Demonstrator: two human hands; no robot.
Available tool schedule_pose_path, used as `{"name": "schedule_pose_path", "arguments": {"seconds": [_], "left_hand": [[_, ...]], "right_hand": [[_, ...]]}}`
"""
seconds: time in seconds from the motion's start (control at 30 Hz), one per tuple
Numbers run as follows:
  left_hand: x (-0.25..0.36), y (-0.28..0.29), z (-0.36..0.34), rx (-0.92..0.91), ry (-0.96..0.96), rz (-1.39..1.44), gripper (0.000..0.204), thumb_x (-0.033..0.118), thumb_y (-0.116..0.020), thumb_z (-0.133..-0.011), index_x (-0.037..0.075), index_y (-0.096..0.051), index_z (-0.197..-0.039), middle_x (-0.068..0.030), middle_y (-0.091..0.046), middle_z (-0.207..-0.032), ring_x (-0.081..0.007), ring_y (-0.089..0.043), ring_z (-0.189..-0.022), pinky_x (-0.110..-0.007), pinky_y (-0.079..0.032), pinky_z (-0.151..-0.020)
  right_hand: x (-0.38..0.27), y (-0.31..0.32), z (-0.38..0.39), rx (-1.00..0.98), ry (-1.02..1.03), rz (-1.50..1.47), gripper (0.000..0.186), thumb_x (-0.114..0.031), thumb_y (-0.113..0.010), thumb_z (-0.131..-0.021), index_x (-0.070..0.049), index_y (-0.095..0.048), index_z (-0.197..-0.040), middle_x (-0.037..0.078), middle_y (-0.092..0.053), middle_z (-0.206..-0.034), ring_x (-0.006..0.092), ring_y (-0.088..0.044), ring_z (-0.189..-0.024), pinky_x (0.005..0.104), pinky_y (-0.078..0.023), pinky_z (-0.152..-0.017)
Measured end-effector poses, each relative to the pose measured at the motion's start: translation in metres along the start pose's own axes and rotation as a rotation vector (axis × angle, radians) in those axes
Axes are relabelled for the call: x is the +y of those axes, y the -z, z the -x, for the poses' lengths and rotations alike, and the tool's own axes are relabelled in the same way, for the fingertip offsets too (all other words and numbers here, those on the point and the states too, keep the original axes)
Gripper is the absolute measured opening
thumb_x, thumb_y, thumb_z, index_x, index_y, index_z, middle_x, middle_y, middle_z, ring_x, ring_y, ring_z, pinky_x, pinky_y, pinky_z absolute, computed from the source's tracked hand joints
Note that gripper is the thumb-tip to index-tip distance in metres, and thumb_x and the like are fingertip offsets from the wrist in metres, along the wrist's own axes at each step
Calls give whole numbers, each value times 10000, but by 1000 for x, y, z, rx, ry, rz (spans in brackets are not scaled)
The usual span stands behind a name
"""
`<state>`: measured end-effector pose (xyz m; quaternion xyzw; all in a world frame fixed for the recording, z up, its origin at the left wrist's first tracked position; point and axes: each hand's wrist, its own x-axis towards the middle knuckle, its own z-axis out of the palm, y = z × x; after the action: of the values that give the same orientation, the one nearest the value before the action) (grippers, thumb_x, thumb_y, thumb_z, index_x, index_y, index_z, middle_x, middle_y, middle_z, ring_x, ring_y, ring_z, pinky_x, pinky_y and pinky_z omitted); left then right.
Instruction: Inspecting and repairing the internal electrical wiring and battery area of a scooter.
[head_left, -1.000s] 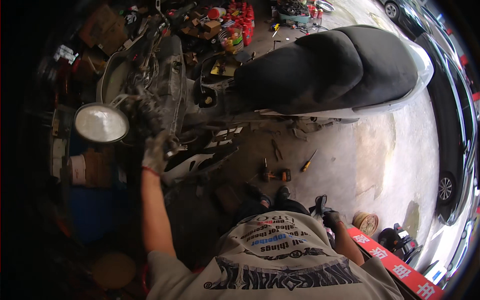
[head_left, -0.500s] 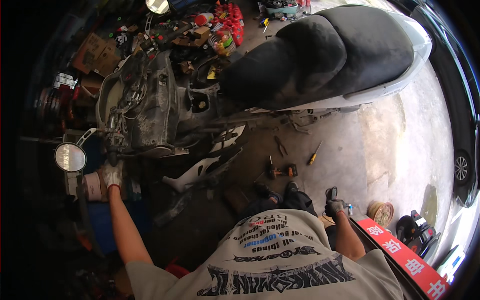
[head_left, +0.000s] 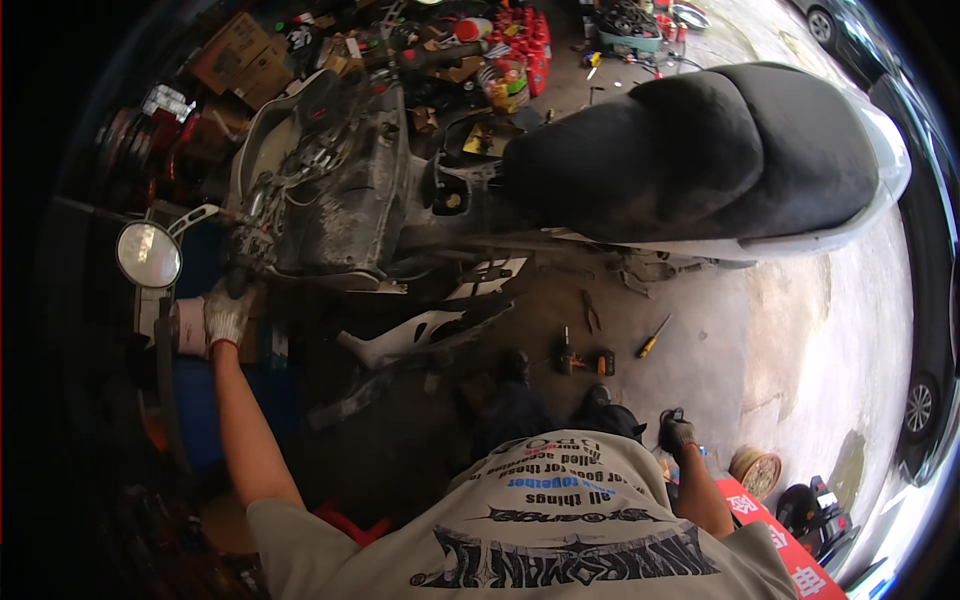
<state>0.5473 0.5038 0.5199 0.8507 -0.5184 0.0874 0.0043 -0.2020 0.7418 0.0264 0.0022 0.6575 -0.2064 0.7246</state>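
Left hand [head_left: 226,314], in a pale work glove, reaches out to the far left with the arm straight. Fingers curled at the end of the scooter's handlebar, just below the round mirror [head_left: 148,254]; whether they actually close on the grip cannot be told from here. A pale cylindrical object sits touching the glove's left side.

Right hand [head_left: 676,433], in a dark glove, hangs low at the person's right side, near the floor. Fingers look loosely bent, nothing seen in them; how far open it is cannot be told.

Scooter [head_left: 560,190] stands across the far half of the view: black seat [head_left: 700,150] to the right, stripped front end with bare wiring and frame to the left. A loose white body panel [head_left: 420,330] lies on the floor under it.

On the concrete floor [head_left: 800,330] between scooter and person: pliers [head_left: 592,312], a yellow-handled screwdriver [head_left: 652,338], and a dark power tool [head_left: 582,360].
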Motion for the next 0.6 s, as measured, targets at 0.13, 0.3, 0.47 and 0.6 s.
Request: {"name": "schedule_pose_path", "arguments": {"seconds": [0.13, 0.3, 0.47, 0.6], "left_hand": [[4, -4, -6, 33, -56, 118, 471, 376, -684, -773, 24, -630, -1081, -162, -678, -999, -325, -643, -952, -395, -472, -858], [22, 1, -10, -232, 106, 600, 480, 402, -618, -841, 46, -602, -1163, -152, -643, -1087, -281, -636, -941, -375, -470, -858], [-83, -89, 25, -745, 328, 2276, 491, 338, -463, -964, -10, -448, -1310, -153, -590, -1191, -246, -624, -963, -388, -502, -903], [-56, -210, 84, -1096, 649, 2385, 355, 287, -543, -930, 43, -568, -1188, -122, -649, -1124, -257, -643, -976, -373, -522, -807]], "right_hand": [[-5, -8, -28, -54, 399, 372, 84, -257, -519, -832, -177, -521, -805, 55, -479, -621, 234, -481, -530, 398, -336, -426], [12, -5, -52, -51, 854, 837, 152, -305, -455, -847, -181, -523, -791, 33, -416, -570, 227, -427, -454, 388, -309, -397], [-61, -145, 22, 88, 91, 136, 194, -260, -516, -857, -102, -587, -945, 72, -542, -655, 210, -513, -493, 357, -420, -449], [-94, -210, 51, 269, 169, 311, 331, -242, -551, -874, -16, -593, -1112, 108, -644, -770, 189, -579, -543, 310, -473, -487]]}}
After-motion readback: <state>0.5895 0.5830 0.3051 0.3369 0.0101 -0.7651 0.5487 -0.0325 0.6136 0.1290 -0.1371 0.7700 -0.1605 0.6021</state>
